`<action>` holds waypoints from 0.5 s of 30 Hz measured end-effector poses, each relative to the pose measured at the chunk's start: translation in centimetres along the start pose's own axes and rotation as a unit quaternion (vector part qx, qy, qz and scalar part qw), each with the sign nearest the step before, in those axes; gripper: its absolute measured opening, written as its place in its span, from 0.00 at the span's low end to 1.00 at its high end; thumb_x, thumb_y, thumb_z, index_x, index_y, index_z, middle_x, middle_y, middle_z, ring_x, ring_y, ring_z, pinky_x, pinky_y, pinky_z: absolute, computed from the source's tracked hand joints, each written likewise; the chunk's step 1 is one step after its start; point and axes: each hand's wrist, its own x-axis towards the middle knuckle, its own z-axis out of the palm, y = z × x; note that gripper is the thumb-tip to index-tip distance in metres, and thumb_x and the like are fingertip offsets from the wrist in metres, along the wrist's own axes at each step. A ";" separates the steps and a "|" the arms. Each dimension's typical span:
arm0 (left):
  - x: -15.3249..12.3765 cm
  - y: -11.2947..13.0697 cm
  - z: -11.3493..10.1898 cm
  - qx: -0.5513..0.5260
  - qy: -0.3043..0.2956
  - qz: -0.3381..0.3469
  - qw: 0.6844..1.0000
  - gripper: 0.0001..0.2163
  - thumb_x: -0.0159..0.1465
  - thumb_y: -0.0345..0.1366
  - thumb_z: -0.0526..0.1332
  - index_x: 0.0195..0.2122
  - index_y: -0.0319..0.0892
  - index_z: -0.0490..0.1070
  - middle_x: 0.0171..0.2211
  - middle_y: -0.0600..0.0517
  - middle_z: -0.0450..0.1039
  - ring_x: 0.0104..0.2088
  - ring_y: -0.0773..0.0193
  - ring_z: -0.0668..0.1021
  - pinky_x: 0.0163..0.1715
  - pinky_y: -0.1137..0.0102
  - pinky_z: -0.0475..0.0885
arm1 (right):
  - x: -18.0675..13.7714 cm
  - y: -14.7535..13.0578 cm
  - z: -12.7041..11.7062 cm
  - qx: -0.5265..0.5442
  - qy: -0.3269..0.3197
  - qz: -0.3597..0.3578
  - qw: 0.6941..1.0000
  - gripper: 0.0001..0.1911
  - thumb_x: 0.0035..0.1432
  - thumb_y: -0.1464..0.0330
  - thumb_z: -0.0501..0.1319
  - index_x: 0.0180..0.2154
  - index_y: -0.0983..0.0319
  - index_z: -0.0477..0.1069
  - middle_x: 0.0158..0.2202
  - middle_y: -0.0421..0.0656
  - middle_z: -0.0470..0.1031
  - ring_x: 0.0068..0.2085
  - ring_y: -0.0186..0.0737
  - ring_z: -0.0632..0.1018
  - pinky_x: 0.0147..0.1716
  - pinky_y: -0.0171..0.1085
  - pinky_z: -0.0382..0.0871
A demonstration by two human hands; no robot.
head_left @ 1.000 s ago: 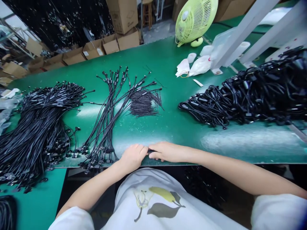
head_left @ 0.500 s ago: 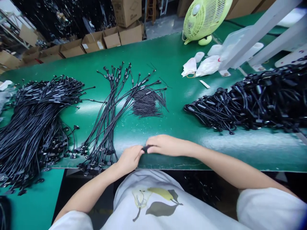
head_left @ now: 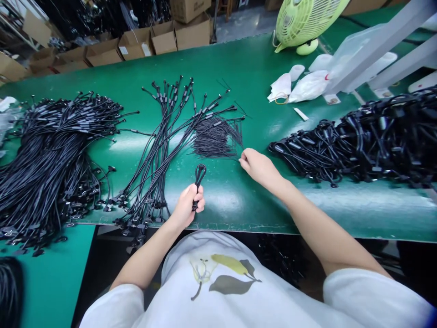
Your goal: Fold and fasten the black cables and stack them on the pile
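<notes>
Matt black cables [head_left: 160,150] (plastic, probably) lie on glossy green matting [head_left: 246,68].

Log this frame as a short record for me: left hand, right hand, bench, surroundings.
left hand: left hand grips a looped black cable, loop upward
right hand: right hand holds nothing visible, fingertips at the edge of a pile of thin black wires
bench: green bench top bearing long black cable bundles and a tangled black cable heap
surroundings: cardboard boxes, lime-green fan, white plastic bags

Left hand [head_left: 186,207] gripping, right hand [head_left: 261,167] extended
</notes>
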 end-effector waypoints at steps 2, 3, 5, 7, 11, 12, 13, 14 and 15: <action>-0.2 -0.1 0.4 0.009 -0.018 0.009 1.000 0.21 0.55 0.53 0.67 0.33 0.38 0.66 0.19 0.62 0.53 0.16 0.76 0.62 0.13 0.80 0.53 | -1.7 -1.0 -0.1 0.092 0.024 0.024 0.995 0.08 0.60 0.68 0.54 0.40 0.63 0.67 0.34 0.47 0.73 0.35 0.43 0.73 0.36 0.40 0.64; -0.2 -0.1 0.7 0.012 -0.027 0.011 1.000 0.21 0.55 0.53 0.67 0.35 0.39 0.66 0.19 0.62 0.53 0.16 0.76 0.62 0.13 0.80 0.52 | -2.8 -1.8 0.0 0.155 0.032 0.032 0.987 0.09 0.60 0.67 0.54 0.41 0.63 0.68 0.35 0.46 0.73 0.35 0.42 0.74 0.36 0.40 0.65; -0.3 -0.4 1.2 0.015 -0.044 0.012 0.999 0.22 0.57 0.51 0.66 0.43 0.40 0.66 0.20 0.62 0.54 0.15 0.75 0.62 0.13 0.79 0.52 | -5.1 -3.9 0.4 0.296 0.008 0.042 0.954 0.12 0.60 0.65 0.54 0.42 0.62 0.70 0.35 0.45 0.74 0.33 0.39 0.74 0.35 0.39 0.67; -0.3 -0.8 1.6 0.020 -0.058 0.011 0.998 0.24 0.58 0.51 0.65 0.48 0.41 0.65 0.20 0.62 0.55 0.15 0.75 0.62 0.13 0.79 0.52 | -7.0 -6.2 1.1 0.416 -0.063 0.045 0.906 0.14 0.60 0.62 0.55 0.42 0.62 0.72 0.33 0.42 0.75 0.29 0.36 0.73 0.33 0.37 0.67; 0.0 -1.8 1.6 0.080 -0.058 0.039 0.994 0.23 0.60 0.51 0.62 0.49 0.39 0.67 0.21 0.61 0.57 0.17 0.74 0.64 0.14 0.77 0.54 | -8.8 -9.0 1.9 0.424 -0.092 0.008 0.901 0.13 0.62 0.62 0.55 0.41 0.63 0.72 0.30 0.40 0.73 0.28 0.34 0.72 0.31 0.34 0.66; 0.1 -2.1 1.4 0.118 -0.049 0.055 0.990 0.23 0.61 0.51 0.61 0.50 0.38 0.68 0.21 0.60 0.58 0.17 0.73 0.64 0.14 0.77 0.55 | -8.9 -9.2 1.9 0.364 -0.065 -0.021 0.929 0.12 0.63 0.64 0.54 0.39 0.63 0.72 0.30 0.41 0.73 0.29 0.34 0.72 0.31 0.34 0.65; 0.3 -2.3 1.2 0.165 -0.037 0.073 0.983 0.23 0.62 0.50 0.60 0.52 0.38 0.68 0.20 0.60 0.60 0.17 0.73 0.64 0.15 0.76 0.56 | -8.9 -9.2 1.8 0.283 -0.036 -0.062 0.956 0.11 0.64 0.66 0.53 0.36 0.63 0.72 0.30 0.43 0.73 0.30 0.35 0.71 0.32 0.34 0.64; 0.4 -2.4 1.0 0.214 -0.027 0.093 0.972 0.23 0.63 0.49 0.59 0.54 0.39 0.67 0.20 0.60 0.61 0.17 0.72 0.64 0.16 0.76 0.57 | -8.8 -9.2 1.6 0.190 -0.008 -0.115 0.975 0.12 0.65 0.68 0.51 0.35 0.64 0.72 0.30 0.44 0.72 0.31 0.36 0.71 0.32 0.35 0.63; 0.5 -2.5 0.7 0.262 -0.019 0.108 0.959 0.23 0.64 0.47 0.58 0.57 0.40 0.66 0.19 0.59 0.62 0.17 0.72 0.64 0.17 0.76 0.58 | -8.6 -9.2 1.4 0.097 0.020 -0.177 0.979 0.13 0.66 0.69 0.50 0.34 0.64 0.72 0.30 0.45 0.72 0.32 0.37 0.71 0.33 0.36 0.62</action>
